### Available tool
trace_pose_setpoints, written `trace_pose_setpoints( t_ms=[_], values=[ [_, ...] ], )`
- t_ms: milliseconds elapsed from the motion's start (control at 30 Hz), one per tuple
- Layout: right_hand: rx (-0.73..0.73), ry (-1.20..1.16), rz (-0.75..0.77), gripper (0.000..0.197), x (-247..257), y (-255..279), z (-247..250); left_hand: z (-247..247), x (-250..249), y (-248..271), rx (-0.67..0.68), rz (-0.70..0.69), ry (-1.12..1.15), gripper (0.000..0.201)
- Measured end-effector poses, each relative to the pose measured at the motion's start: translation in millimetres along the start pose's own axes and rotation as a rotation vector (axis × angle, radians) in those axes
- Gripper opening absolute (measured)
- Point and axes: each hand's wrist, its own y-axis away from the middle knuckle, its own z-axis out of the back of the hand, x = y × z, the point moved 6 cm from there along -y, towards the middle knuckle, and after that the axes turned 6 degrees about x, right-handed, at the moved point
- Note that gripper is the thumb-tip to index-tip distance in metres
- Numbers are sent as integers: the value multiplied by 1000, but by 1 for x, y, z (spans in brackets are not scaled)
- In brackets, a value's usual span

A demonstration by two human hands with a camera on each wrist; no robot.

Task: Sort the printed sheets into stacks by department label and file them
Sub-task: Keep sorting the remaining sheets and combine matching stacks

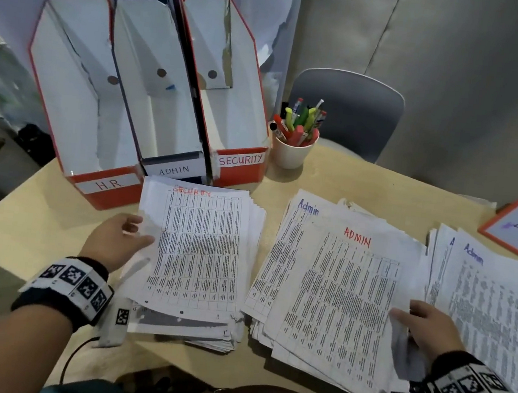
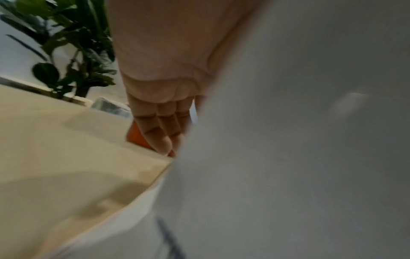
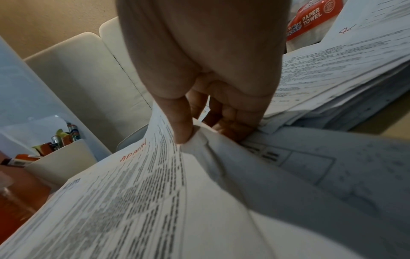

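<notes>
Security stack [image 1: 199,254]: lay on the surface [image 1: 33,212] at near left, just in front of the three file boxes; many loose sheets, edges ragged and fanned at the near end.
Admin stack [image 1: 331,285]: lay at centre right, its top sheet headed ADMIN in red, skewed over the sheets below; a further pile [image 1: 497,304] headed Admin lay just right of it.
File boxes: H.R box [image 1: 77,104], ADMIN box [image 1: 162,95] and SECURITY box [image 1: 230,96] stood side by side at the far left; no papers showed in them.
Left grip: the left hand [image 1: 117,241] held the left edge of the security top sheet, thumb over it and fingers under, clamped on paper.
Right grip: the right hand [image 3: 208,84] pinched the right edge of the ADMIN sheet [image 3: 137,192] between thumb and fingers, and the paper buckled there.
Handling: sheets likely light, limp, slippery against each other and easily creased.
Where to hold: probably both long edges of a squared stack, not one corner.
</notes>
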Motion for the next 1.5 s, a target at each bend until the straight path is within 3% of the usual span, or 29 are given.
trace_pose_setpoints(
  t_ms=[133,233,400,567,733,867,1000,1067,1167,1300,1500],
  values=[
    [33,-26,-14,42,-14,-14,1,-10,-55,14,39,-191,36,30],
    [51,5,1,16,-7,-5,-2,-49,-90,24,170,-263,78,23],
    [64,35,29,16,-1,8,1,-143,-112,40,495,-263,22,31],
    [106,-21,18,8,2,10,7,-191,-127,53,597,-234,54,40],
    [156,-118,32,18,6,12,11,-204,-139,61,592,-179,187,20],
    [189,-201,70,25,7,11,18,-216,-127,52,565,-147,233,68],
    [165,-377,56,28,-1,8,33,-217,-133,59,460,-134,237,30],
    [180,-517,38,22,-9,6,40,-218,-133,59,432,-135,207,21],
    [146,-576,53,7,-8,13,50,-216,-130,53,415,-135,191,23],
    [212,-723,75,24,0,21,47,-214,-130,47,425,-148,149,23],
    [182,-539,-12,16,5,19,25,-213,-133,43,503,-140,199,24]
  ],
)
